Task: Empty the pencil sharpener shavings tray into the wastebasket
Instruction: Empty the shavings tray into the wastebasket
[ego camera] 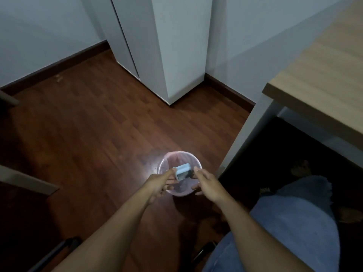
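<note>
A small round wastebasket [168, 161] with a pinkish liner stands on the dark wood floor beside the desk leg. Both my hands reach down over its opening. My left hand [160, 183] pinches a small pale blue box, the pencil sharpener [183, 170], and holds it above the basket. My right hand [208, 186] is at the box's right side, fingertips on a small dark part [191, 174] there; whether that is the shavings tray is too blurred to tell. The basket's near wall is hidden behind my hands.
A light wood desk [322, 91] with a white leg [247, 132] stands on the right, close to the basket. A white cabinet [176, 55] stands behind. My knee in blue jeans [290, 222] is at lower right. Grey furniture edges [25, 180] show at left.
</note>
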`<action>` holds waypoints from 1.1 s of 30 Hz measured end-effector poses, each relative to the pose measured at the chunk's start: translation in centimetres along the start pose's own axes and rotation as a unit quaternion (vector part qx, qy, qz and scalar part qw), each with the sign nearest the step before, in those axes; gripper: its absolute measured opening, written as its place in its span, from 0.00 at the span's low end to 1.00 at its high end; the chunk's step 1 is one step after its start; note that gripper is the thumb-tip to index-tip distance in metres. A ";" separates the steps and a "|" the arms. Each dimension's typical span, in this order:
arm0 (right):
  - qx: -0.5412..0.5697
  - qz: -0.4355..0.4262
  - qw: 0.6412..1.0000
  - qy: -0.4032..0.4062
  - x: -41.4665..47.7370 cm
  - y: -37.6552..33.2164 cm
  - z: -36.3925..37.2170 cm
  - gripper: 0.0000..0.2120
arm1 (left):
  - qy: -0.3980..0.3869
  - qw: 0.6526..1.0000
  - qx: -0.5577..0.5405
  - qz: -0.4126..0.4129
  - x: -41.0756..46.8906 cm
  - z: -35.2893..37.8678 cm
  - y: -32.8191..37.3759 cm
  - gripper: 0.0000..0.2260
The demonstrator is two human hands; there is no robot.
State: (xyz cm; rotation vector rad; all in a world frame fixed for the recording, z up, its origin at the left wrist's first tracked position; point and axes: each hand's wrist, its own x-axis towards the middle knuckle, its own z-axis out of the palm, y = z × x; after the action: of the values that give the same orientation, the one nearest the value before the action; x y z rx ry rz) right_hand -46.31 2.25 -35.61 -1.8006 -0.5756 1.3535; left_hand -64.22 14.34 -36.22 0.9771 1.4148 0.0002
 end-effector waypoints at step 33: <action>0.012 -0.026 0.999 0.020 -1.7 -2.7 -0.7 0.08 | -0.048 0.990 0.033 0.130 -1.2 -0.8 2.4 0.15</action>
State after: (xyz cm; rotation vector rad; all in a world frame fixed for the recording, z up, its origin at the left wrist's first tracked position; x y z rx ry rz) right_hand -45.88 2.33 -32.35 -1.7768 -0.5787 1.2821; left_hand -63.85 15.71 -33.76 1.1947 1.1983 0.0994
